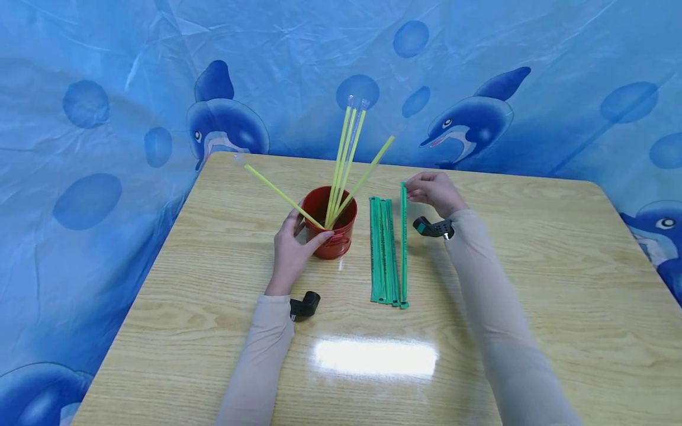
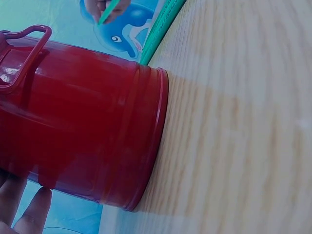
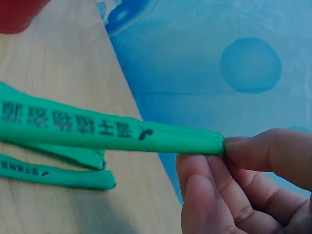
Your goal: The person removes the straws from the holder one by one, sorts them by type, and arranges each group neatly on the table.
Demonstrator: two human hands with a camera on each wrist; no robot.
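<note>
My left hand holds a red metal bucket by its left side, the thumb across the front near the rim. In the left wrist view the bucket stands on the table, with fingertips against its wall. Several yellow straws in clear wrappers lean out of it in different directions. My right hand pinches the far end of a slim green-wrapped straw between thumb and fingers. Dark printing runs along this straw in the right wrist view. Several more green-wrapped straws lie side by side just left of it.
The wood-grain table extends on both sides of the hands. Behind it hangs a blue sheet printed with dolphins. A bright light reflection shows on the near tabletop.
</note>
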